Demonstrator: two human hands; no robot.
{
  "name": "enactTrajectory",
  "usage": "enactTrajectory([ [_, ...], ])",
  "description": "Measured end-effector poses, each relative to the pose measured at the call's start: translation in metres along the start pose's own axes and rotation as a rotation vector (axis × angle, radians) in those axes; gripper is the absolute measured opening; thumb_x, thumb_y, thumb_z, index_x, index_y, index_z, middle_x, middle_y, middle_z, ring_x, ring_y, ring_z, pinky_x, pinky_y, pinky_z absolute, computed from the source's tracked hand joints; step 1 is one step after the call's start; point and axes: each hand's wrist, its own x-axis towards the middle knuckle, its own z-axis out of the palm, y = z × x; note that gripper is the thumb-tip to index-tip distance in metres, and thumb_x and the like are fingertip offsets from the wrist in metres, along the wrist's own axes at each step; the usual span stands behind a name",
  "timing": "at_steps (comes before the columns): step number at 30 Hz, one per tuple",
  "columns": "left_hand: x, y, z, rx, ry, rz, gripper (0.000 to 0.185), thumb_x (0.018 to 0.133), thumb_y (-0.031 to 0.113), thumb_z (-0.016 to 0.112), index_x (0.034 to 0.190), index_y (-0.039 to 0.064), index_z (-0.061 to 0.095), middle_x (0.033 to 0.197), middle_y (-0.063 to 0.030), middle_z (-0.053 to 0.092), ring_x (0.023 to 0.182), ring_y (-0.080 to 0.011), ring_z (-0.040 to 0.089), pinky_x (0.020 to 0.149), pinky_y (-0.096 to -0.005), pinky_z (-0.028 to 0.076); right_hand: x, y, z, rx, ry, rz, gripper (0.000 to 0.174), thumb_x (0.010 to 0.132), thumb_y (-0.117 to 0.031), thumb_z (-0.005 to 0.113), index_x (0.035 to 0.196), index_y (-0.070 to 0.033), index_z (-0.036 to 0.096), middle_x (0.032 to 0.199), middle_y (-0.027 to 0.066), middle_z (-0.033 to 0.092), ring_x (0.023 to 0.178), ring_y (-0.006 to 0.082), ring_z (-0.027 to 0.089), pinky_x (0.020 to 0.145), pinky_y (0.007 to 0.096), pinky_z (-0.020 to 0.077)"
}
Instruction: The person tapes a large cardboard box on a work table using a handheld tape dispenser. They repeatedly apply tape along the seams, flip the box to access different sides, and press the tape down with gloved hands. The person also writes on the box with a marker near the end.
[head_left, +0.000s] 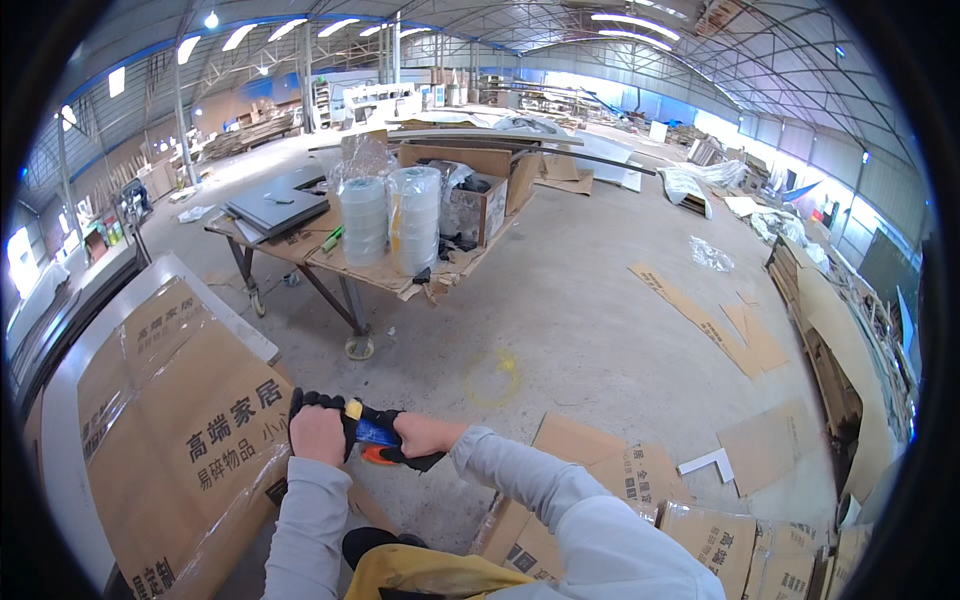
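Observation:
My left hand (319, 433), in a fingerless-looking black glove, is curled at the right edge of a large cardboard-wrapped package (187, 360). Its fingertips are hidden, so what they hold does not show. Close beside it, my right hand (417, 436), also gloved in black, grips a blue hand tool (373, 433) with yellow and orange parts, which looks like a packing-tape dispenser. The tool sits between both hands, partly covered by them. Printed writing and shiny clear tape cover the package, which lies on a pale board (217, 300).
A wheeled table (307, 259) ahead bears wrapped stacks of clear tape rolls (415, 217), grey panels (277, 202) and an open box (491, 214). Flattened cardboard (592, 450) and a white L-shaped piece (709, 466) lie on the floor at right. Scrap boards (817, 352) line the right side.

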Motion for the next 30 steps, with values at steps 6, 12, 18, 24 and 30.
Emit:
enactTrajectory([
  [6,0.006,-0.001,0.0,0.042,-0.21,-0.045,0.017,0.083,0.017,0.057,0.08,0.009,0.073,0.079,-0.0118,0.069,0.08,-0.028,0.066,0.077,-0.0397,0.053,-0.001,-0.005,0.02,0.185,0.159,0.045,0.036,0.079,-0.021,0.065,0.103,0.005,0.059,0.082,0.0262,0.065,0.076,0.041,0.064,0.066,0.0439,0.0494],
  [12,-0.024,0.003,0.002,-0.125,0.043,0.093,0.021,0.08,0.019,0.059,0.091,0.007,0.072,0.089,-0.0118,0.069,0.089,-0.0305,0.065,0.081,-0.0429,0.052,0.004,-0.007,0.05,0.136,0.259,0.149,0.037,0.075,-0.015,0.064,0.108,0.001,0.062,0.091,0.028,0.064,0.088,0.0416,0.064,0.074,0.0447,0.0502],
  [18,-0.153,0.026,0.009,-0.647,0.006,-0.111,0.032,0.071,0.01,0.071,0.103,0.01,0.071,0.096,-0.0126,0.068,0.089,-0.0321,0.063,0.079,-0.0415,0.05,0.007,-0.007,0.086,0.433,0.203,0.222,0.041,0.079,-0.014,0.065,0.118,-0.004,0.058,0.085,0.0156,0.066,0.074,0.0227,0.064,0.066,0.0373,0.0498],
  [24,-0.205,0.016,0.053,-1.208,-0.021,-0.998,0.024,0.077,-0.007,0.066,0.099,0.0,0.07,0.085,-0.01,0.069,0.074,-0.0192,0.062,0.065,-0.033,0.049,0.002,-0.016,0.101,0.75,0.245,0.217,0.042,0.084,-0.013,0.064,0.124,-0.003,0.056,0.074,0.0035,0.059,0.061,0.0124,0.055,0.055,0.031,0.046],
  [30,-0.193,0.015,0.074,-1.038,0.019,-0.815,0.038,0.078,-0.005,0.069,0.115,0.0,0.063,0.097,-0.0073,0.068,0.085,-0.0188,0.062,0.075,-0.0323,0.05,0.007,-0.011,0.125,0.772,0.252,0.205,0.049,0.087,-0.018,0.065,0.13,-0.002,0.049,0.08,0.0035,0.059,0.067,0.0113,0.055,0.059,0.0297,0.0475],
])
